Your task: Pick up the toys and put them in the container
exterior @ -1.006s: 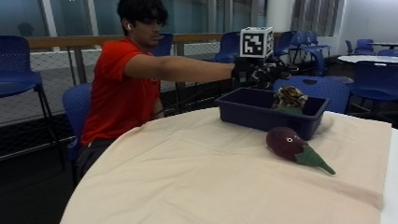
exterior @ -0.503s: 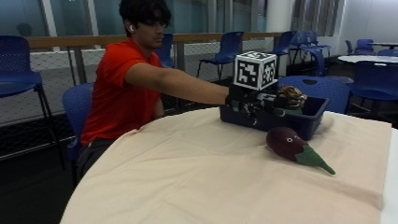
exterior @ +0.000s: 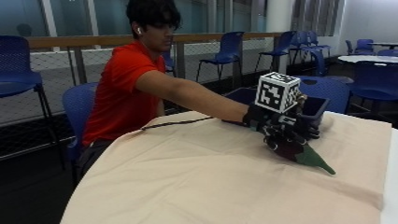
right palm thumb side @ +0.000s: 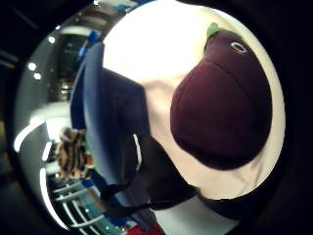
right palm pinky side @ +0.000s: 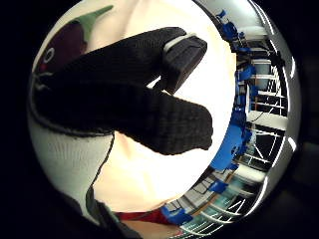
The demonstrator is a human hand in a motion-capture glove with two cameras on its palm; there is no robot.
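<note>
This looks like a canteen or common seating hall — rows of blue chairs (exterior: 225, 46) stand behind the person, along a railing (exterior: 81, 42) with mesh panels and tall windows (exterior: 68, 16). Another white table (exterior: 367, 59) stands at the far side, and the bench (exterior: 205, 186) wears a cream cloth.

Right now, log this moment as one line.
stage: reaching | right hand: over eggplant toy, fingers open | blue container: holds tiger toy | table: cloth-covered
</note>
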